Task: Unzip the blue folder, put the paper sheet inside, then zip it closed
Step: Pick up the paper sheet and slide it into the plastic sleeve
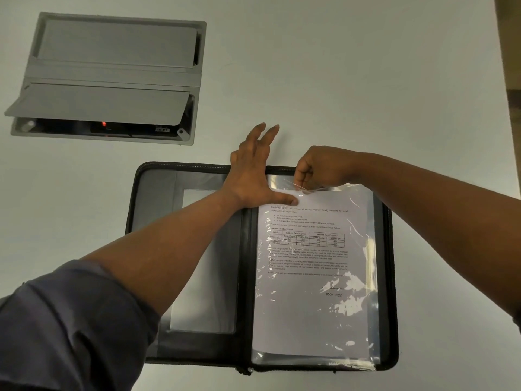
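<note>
Folder [186, 249] lies open flat on the table [338, 80], w/ the sheet [307, 306] on its right half, nearly all the way down a clear sleeve [369, 221]; only the sheet's top edge at 12 o'clock shows at the sleeve mouth. Main risk from here: sleeve plastic is thin and crinkly, so if I tug the lip too hard w/ my right hand [318, 167] it could tear or the sheet's top corner could fold. If my thumb slips, the sheet may skew towards 3 o'clock and jam. Also, any paper left poking past the edge could catch in the zip later, I'd guess. Pose: my left hand [253, 176] reaches across the spine from 8 o'clock, fingers straight and spread towards 12, holding nothing, thumb pressed flat on the sheet's top-left corner. Right arm comes in from 3 o'clock, wrist bent, fingers curled and pinching the sleeve's top lip, lifting it a bit off the paper. Zip is undone all round; closing not yet started. A grey floor-box hatch [107, 80] sits at 10 o'clock, well apart.
</note>
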Available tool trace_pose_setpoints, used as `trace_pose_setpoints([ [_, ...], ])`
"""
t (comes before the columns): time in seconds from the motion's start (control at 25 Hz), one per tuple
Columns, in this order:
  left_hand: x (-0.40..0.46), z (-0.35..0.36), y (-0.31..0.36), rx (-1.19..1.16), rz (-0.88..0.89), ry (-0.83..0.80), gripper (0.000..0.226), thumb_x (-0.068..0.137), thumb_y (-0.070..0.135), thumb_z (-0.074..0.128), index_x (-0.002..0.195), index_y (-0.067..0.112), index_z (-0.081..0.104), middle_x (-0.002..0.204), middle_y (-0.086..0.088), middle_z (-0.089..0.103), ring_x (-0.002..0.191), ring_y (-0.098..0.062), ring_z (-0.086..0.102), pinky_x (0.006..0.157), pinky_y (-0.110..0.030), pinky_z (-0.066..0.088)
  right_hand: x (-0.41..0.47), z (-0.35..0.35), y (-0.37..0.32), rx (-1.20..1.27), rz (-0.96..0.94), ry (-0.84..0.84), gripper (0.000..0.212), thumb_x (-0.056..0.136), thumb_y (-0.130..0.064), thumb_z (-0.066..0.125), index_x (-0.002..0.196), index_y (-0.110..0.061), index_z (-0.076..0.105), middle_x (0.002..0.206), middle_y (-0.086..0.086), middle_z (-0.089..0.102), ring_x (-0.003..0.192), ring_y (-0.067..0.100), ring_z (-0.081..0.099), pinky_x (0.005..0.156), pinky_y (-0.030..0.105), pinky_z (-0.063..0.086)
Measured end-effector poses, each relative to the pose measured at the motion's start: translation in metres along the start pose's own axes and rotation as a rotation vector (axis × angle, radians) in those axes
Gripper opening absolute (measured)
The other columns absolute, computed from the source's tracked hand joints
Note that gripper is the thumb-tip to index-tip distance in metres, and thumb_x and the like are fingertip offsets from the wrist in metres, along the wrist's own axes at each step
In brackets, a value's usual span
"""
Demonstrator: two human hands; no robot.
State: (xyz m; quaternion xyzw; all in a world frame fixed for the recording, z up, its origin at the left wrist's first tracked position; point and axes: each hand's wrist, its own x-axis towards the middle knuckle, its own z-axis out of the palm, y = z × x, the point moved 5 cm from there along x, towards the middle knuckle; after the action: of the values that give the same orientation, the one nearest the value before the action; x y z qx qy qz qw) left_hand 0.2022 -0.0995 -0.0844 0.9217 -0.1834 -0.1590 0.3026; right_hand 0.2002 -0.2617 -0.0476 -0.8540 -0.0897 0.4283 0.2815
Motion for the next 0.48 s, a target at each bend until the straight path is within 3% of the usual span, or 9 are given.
trace_pose_setpoints([
  [0.24, 0.0001, 0.0015, 0.0001, -0.002, -0.008, -0.004, 0.15, 0.04, 0.088, 0.076, 0.157, 0.038, -0.002, 0.167, 0.003, -0.001, 0.152, -0.026, 0.011, 0.115, -0.058, 0.02, -0.0043, 0.0043, 0.0024, 0.246, 0.13, -0.148, 0.024, 0.093, -0.017, 0.054, 0.094, -0.008, 0.076, 0.091, 0.009, 0.078, 0.079, 0.021, 0.074, 0.082, 0.035, 0.058],
  [0.48, 0.0006, 0.0024, -0.0005, -0.007, -0.001, 0.013, 0.148, 0.041, 0.088, 0.075, 0.157, 0.039, 0.0, 0.167, 0.003, 0.001, 0.152, -0.027, 0.012, 0.116, -0.059, 0.021, -0.0082, 0.0105, -0.0017, 0.079, 0.057, -0.143, 0.015, 0.087, -0.01, 0.064, 0.096, -0.014, 0.075, 0.1, 0.005, 0.075, 0.095, 0.025, 0.069, 0.093, 0.043, 0.055],
])
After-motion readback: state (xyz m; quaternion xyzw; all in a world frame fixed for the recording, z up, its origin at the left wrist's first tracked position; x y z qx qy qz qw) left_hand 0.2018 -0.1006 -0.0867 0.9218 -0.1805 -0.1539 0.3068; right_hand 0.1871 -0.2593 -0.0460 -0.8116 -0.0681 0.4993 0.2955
